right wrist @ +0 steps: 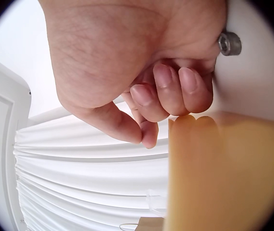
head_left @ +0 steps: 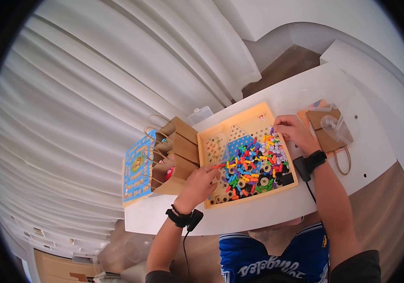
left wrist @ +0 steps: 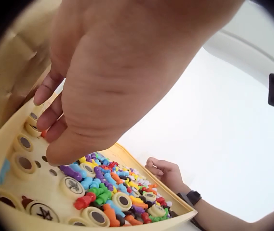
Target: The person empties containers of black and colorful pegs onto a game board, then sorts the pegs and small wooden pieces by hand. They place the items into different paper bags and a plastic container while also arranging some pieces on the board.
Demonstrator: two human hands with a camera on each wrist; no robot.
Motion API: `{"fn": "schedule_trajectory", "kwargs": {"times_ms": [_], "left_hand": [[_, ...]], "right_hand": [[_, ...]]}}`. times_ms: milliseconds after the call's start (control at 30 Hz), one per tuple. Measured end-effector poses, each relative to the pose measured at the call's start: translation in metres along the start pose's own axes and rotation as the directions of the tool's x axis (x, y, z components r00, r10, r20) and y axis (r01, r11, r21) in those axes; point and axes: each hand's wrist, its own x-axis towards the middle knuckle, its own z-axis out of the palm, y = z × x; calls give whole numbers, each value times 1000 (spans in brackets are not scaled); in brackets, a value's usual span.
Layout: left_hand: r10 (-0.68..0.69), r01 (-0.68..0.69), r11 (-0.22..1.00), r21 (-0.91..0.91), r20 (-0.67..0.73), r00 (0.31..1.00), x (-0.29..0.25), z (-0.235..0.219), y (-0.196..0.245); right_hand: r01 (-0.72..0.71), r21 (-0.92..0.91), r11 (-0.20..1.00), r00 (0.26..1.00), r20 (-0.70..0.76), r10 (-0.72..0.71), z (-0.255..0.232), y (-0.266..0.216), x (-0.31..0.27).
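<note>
A shallow wooden game tray (head_left: 234, 123) holds a heap of small coloured plastic pegs (head_left: 247, 153) and round game discs (head_left: 264, 181), some showing dark round centres. My left hand (head_left: 198, 187) reaches over the tray's left side, and its fingertips pinch an orange-red peg (head_left: 219, 166). In the left wrist view the thumb of the left hand (left wrist: 103, 91) hides most of that peg. Loosely curled, my right hand (head_left: 292, 130) rests at the tray's right rim. From its own wrist, the right hand (right wrist: 141, 67) shows thumb and forefinger tips together with nothing visible between them.
Brown paper bags (head_left: 179, 141) stand left of the tray, beside a blue printed board (head_left: 138, 162). Right of it lie another paper bag (head_left: 322, 134) and a clear plastic box (head_left: 335, 123) on the white table (head_left: 372, 151). A clear lid (head_left: 200, 114) is behind the tray.
</note>
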Motion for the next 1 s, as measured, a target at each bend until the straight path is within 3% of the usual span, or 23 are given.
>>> {"fn": "schedule_trajectory", "kwargs": {"times_ms": [67,133,333,567,1000], "left_hand": [[-2,-1,996,92,25,1000,-6,-4,4],[33,-18,955,295,-46,998,-11,-12,16],[68,-52,896,441,-21,997,-14,2,7],[161,-113,875,471,-62,985,-11,10,-1],[54,-26,964,266,-100,994,-5,9,10]], "right_hand": [[-2,-3,1000,1000,-3,2,-1,0,0],[-15,16,1000,1000,7,15,-3,1,0],[-22,31,999,1000,14,22,-3,0,0],[-19,28,999,1000,1,19,-1,-1,-1],[-15,-13,1000,1000,-4,15,-2,2,1]]}}
